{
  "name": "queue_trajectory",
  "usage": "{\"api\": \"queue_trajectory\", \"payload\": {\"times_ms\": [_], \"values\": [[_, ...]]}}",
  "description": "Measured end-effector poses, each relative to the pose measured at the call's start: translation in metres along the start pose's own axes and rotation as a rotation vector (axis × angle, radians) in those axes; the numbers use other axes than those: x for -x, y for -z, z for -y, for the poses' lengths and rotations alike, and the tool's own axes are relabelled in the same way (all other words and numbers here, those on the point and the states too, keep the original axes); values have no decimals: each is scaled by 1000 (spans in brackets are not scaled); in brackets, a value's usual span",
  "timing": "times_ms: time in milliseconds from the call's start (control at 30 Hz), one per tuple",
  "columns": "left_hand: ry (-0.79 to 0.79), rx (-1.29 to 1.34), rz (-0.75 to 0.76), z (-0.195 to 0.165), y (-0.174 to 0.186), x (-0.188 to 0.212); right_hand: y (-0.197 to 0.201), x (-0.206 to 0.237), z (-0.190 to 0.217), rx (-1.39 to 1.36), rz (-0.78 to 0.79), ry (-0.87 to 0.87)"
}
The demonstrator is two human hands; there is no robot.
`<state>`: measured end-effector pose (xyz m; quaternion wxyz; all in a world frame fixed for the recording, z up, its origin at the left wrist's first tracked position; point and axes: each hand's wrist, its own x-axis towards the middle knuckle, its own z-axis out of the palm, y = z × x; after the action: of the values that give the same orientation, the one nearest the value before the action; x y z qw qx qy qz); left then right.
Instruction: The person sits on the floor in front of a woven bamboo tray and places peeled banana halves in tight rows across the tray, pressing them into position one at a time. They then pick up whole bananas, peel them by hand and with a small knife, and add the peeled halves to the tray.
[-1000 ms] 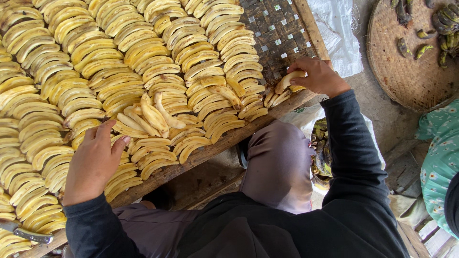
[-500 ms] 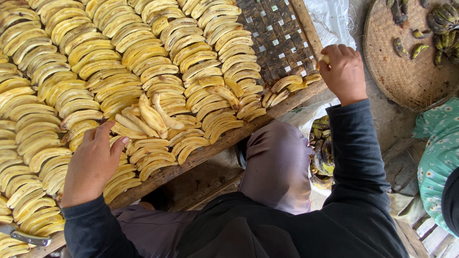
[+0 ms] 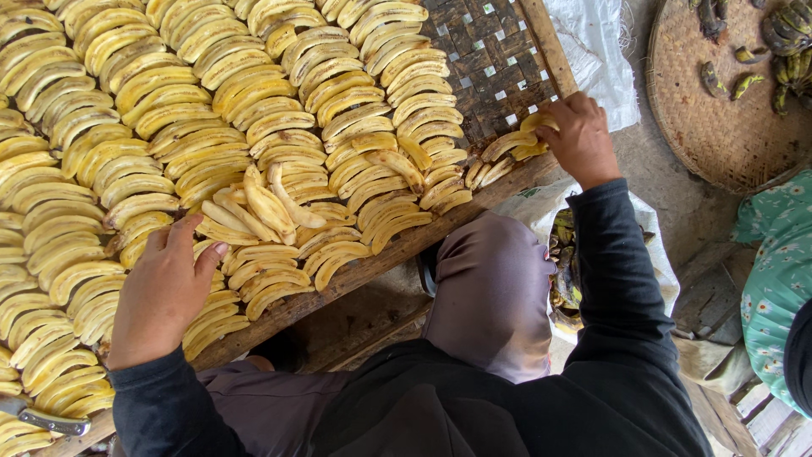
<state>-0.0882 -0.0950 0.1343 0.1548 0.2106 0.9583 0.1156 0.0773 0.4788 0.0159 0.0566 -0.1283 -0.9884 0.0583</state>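
A woven drying rack (image 3: 495,63) with a wooden edge is covered in rows of peeled yellow banana slices (image 3: 254,127). My left hand (image 3: 165,292) lies flat, fingers apart, on the slices near the rack's front edge, beside a loose heap of slices (image 3: 266,207). My right hand (image 3: 579,140) is at the rack's right front corner, its fingers closed on a banana slice (image 3: 537,123) at the end of a short row (image 3: 499,156). Both arms wear dark sleeves.
A round woven tray (image 3: 719,127) with several dark unpeeled bananas lies on the ground at right. A white sack (image 3: 592,51) sits behind the rack. Another person's green floral clothing (image 3: 774,279) shows at the right edge. A knife (image 3: 46,417) rests lower left.
My right hand moved up and right along the rack's edge, then came back down onto the corner row with a slice. My left hand has stayed in place.
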Motion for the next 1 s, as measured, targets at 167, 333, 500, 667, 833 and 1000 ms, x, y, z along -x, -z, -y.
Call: {"api": "queue_trajectory", "payload": {"times_ms": [167,333,500,667,833,1000], "values": [[-13,0,-18,2,-3,1,4,-7,-33,-429,29,-145],[-2,-9,-11,3,-4,0,2,-5,-50,-446,-20,-79],[-11,-17,-5,0,-6,-1,-22,-4,-26,-66,-101,155],[23,-41,23,1,-4,0,-9,-17,-22,-385,146,-81],[14,-35,24,-1,-6,0,20,-38,0,-677,314,116],[13,-37,28,-2,-5,-1,22,-60,53,-519,634,366]]}}
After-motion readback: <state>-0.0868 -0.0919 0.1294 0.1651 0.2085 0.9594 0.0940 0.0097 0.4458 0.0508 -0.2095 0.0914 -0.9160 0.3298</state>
